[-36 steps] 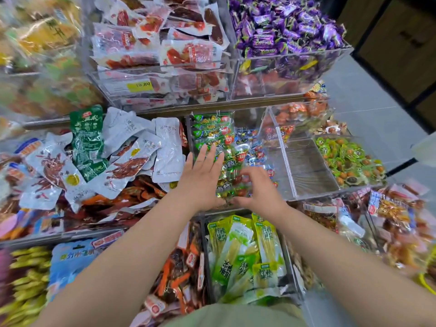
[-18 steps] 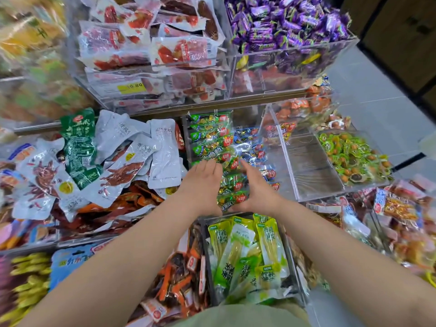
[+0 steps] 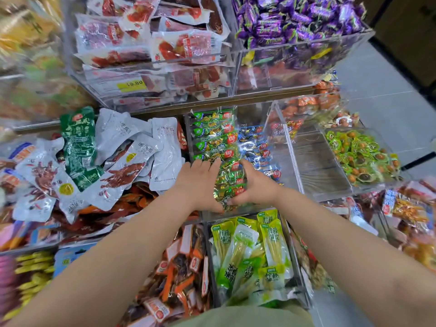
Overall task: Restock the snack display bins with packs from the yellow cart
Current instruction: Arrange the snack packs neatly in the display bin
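Both my hands rest in a clear acrylic bin (image 3: 286,161) in the middle shelf row. My left hand (image 3: 200,185) and my right hand (image 3: 256,185) press from either side on a stack of small green snack packs (image 3: 230,179) with red round labels. More green packs (image 3: 213,133) stand in a row behind the stack. Small blue packs (image 3: 256,147) lie to its right in the same bin. The yellow cart is out of view.
White chicken-feet pouches (image 3: 132,159) pile left of the bin. An almost bare clear bin (image 3: 318,166) sits to the right, then green-wrapped eggs (image 3: 361,154). Purple candies (image 3: 297,20) and red meat packs (image 3: 151,46) fill the upper shelf. Green bamboo-shoot packs (image 3: 250,253) lie below.
My hands have drawn together from apart and open to pressing on both sides of the green pack stack. They have also slid toward the bin's front edge.
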A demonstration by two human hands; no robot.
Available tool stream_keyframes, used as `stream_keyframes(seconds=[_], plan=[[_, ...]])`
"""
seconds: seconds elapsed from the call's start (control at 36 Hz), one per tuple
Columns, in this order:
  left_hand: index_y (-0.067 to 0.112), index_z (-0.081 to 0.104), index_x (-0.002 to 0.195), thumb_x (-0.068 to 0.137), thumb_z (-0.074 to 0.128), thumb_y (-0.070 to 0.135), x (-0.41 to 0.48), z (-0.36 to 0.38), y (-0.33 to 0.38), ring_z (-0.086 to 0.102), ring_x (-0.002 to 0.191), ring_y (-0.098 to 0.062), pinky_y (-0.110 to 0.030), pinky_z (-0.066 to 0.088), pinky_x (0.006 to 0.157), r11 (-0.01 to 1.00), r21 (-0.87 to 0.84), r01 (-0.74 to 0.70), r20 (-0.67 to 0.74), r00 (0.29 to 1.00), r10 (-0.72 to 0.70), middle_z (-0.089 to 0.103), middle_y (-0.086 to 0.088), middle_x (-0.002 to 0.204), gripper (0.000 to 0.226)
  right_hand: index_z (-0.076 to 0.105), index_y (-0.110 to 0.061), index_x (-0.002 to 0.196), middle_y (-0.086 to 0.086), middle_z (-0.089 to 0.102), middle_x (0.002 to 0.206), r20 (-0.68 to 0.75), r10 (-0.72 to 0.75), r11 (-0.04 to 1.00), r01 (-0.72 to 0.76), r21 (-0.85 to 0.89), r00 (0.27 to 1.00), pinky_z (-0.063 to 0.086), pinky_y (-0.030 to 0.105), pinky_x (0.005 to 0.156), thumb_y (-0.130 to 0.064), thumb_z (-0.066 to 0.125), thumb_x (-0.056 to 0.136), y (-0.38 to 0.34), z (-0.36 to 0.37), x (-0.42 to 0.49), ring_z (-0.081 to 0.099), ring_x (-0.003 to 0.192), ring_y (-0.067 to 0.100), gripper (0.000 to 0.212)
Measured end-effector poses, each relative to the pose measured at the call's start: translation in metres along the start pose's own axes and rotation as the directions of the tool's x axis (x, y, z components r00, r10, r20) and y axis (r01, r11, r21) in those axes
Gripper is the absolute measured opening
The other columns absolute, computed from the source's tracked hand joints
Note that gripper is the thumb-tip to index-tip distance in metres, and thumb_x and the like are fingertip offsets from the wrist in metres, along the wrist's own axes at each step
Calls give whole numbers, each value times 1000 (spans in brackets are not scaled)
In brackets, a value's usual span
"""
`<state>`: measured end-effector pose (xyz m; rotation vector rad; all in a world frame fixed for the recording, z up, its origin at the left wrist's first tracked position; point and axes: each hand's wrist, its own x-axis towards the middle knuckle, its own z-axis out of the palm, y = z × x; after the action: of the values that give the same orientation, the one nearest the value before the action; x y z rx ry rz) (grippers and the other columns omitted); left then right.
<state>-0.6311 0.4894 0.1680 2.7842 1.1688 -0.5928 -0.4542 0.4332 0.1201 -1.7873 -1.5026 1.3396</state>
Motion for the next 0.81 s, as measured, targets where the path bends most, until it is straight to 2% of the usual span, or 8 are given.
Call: stream_keyframes(seconds=[0.17,0.28,0.39,0.47,0.53,0.61,0.72,0.81], plan=[[20,20,145,54,59,81,-4,-5,4,45,123,-27,-64,2,110,1000,0,22,-15,1000,-22,57,-1,122,116,3,-36,144,-13,46,126,82,-11,998,16,-67,997,39,11,87,-41,91,48,6,-4,-6,53,108,5,130],[20,23,142,57,52,85,-12,1,10,35,129,-26,-76,-6,101,996,34,82,33,996,-83,54,1,125,111,-16,-34,144,-17,28,136,136,-87,989,103,-110,987,32,-6,80,-34,92,51,19,-2,-13,47,107,-5,143],[23,29,139,57,58,82,-6,-4,6,30,131,-25,-78,-2,100,992,-5,125,51,991,-124,53,3,123,105,-16,-27,145,-11,28,147,71,-47,996,52,-69,996,40,18,94,-27,92,53,17,0,-15,47,121,8,142],[27,0,148,52,57,86,-4,-3,3,19,135,-28,-75,0,101,983,57,177,-14,984,-177,34,-4,139,126,2,-22,147,-12,42,135,62,-25,997,29,-73,998,40,12,95,-29,90,58,14,0,-16,48,122,10,125],[25,-26,144,51,54,87,-4,4,6,3,138,-31,-71,-6,102,979,124,164,-121,981,-149,12,-10,144,137,11,-19,148,-2,46,139,62,-38,993,45,-113,997,37,26,106,-34,88,60,13,2,-17,46,126,17,118],[20,-47,133,53,47,85,1,13,11,-44,133,-35,-62,-31,97,984,163,70,-141,989,-47,-35,-16,150,139,-2,-15,150,11,21,155,13,-96,950,95,-298,995,17,31,112,-45,85,61,12,8,-18,23,140,26,129],[23,-46,134,49,51,90,12,13,5,-33,140,-35,-58,-26,104,992,108,64,-43,997,-60,-38,-17,149,145,-16,-16,148,11,-4,158,-45,-131,935,109,-336,990,-1,35,116,-49,85,57,8,14,-10,-1,145,23,140],[29,-38,140,43,53,92,19,11,-2,-26,143,-33,-57,-16,111,996,77,44,-38,998,-42,-32,-15,154,147,-22,-17,146,11,-7,158,-6,-56,944,51,-325,998,7,43,119,-52,84,56,3,12,0,2,145,28,144]])
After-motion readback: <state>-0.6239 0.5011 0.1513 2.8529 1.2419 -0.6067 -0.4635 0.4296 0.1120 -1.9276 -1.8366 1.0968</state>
